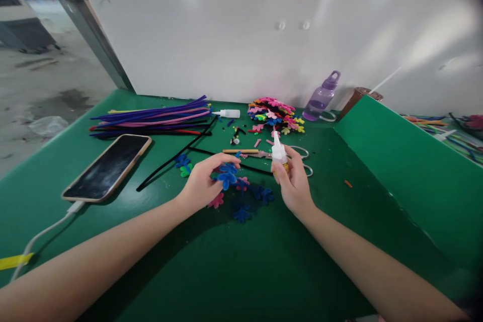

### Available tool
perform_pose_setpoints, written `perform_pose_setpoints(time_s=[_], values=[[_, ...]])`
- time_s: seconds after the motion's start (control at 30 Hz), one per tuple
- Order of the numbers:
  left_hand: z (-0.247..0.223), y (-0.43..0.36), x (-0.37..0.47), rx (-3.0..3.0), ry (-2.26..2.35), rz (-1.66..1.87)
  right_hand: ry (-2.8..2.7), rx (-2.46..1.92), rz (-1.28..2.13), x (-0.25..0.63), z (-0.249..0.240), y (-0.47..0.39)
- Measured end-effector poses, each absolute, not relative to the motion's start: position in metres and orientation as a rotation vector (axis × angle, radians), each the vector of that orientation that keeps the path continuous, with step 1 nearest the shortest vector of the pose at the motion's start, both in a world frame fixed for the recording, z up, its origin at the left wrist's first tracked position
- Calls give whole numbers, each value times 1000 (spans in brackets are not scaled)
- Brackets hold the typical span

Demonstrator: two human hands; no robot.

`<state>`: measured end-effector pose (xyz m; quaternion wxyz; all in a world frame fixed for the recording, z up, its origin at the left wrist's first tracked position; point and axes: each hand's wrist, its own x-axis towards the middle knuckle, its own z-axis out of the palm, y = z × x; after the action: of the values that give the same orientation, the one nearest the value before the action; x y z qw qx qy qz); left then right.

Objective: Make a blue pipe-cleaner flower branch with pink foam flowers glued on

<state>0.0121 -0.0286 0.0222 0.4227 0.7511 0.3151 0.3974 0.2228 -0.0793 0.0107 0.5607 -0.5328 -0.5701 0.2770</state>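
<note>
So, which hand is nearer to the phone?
Left. The left hand, holding a blue flower, is to the right of the phone; the right hand, holding a small bottle, is farther right.

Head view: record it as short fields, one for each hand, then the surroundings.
Left hand: holding blue pipe-cleaner flower
Right hand: holding nozzle-tipped bottle, tip up
Beyond right hand: scissors, partly hidden
Left side: phone, cable plugged in
Back of green table: pipe-cleaner bundle, white bottle, flower pile, purple water bottle
</note>
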Motion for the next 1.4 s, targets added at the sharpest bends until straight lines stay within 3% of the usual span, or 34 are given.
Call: perform_pose_setpoints(time_s=[0.17,0.3,0.43,0.63,0.8,1.1,1.4], values=[[19,-30,14,1573,674,930,-1216,-1230,699,223,11,-78],[22,-34,21,1301,641,877,-1267,-1258,482,220,16,-80],[27,-42,27,1442,761,789,-1290,-1237,314,217,18,-83],[24,-44,24,1649,914,962,-1255,-1219,415,216,14,-84],[23,-41,23,1603,1013,871,-1327,-1191,369,212,15,-90],[21,-40,20,1702,1049,808,-1123,-1221,643,216,17,-86],[19,-32,20,1886,1137,814,-1079,-1224,707,214,15,-84]])
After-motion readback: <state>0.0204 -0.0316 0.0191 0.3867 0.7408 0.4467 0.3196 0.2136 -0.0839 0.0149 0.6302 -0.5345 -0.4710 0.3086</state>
